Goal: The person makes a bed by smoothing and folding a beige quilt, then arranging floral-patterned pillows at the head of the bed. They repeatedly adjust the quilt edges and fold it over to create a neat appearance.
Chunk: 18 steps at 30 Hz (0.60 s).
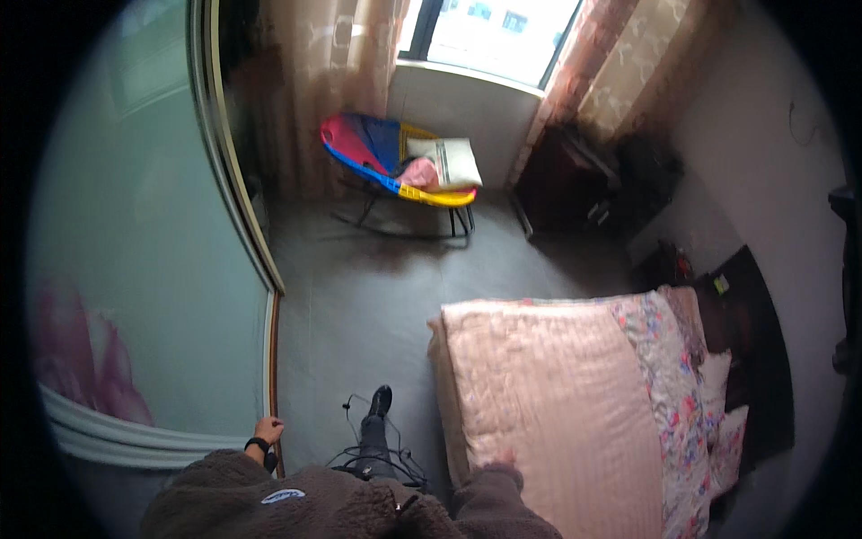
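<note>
My left hand [268,429] hangs low beside the wooden edge [274,377] of the sliding glass door. Its fingers look loosely curled, with nothing visible in them, and a black band [259,444] circles the wrist. Over the near side of the bed [557,386] is my right hand [505,456], smeared and mostly behind the brown fleece sleeve [489,485]. Whether it touches the pink quilted cover cannot be made out. Dark cables [404,458] loop around my legs, and one black shoe [382,401] is forward on the grey floor.
A colourful woven rocking chair [368,148] holds a white cushion [458,163] and a pink cloth [419,172] by the window [494,36]. Dark cabinets [561,184] fill the far right corner. Floral pillows [729,440] lean near the dark headboard [754,359].
</note>
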Each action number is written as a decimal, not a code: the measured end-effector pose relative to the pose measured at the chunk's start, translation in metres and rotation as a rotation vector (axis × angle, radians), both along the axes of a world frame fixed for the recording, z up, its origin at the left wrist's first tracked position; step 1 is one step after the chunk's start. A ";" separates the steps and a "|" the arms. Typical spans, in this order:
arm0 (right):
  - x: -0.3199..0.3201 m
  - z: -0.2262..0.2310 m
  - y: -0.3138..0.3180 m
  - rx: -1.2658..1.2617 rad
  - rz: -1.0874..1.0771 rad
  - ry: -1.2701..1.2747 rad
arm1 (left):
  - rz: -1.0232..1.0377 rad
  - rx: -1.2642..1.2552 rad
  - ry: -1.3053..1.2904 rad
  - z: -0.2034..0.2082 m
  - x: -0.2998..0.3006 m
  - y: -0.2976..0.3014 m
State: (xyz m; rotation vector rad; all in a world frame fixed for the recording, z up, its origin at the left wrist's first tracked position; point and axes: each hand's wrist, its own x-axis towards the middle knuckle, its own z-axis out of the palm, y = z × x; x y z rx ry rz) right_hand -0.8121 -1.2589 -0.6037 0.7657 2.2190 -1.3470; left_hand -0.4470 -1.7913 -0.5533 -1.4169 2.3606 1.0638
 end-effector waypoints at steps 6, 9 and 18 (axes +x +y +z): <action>-0.077 -0.036 -0.092 -0.134 -0.023 -0.324 | -0.110 -0.052 -0.384 0.014 -0.084 -0.132; -0.124 -0.041 -0.162 -0.376 0.098 -0.372 | -0.080 -0.140 -0.402 0.039 -0.180 -0.199; -0.318 0.036 -0.386 -0.755 0.186 -0.253 | -0.296 0.056 0.139 0.112 -0.520 -0.242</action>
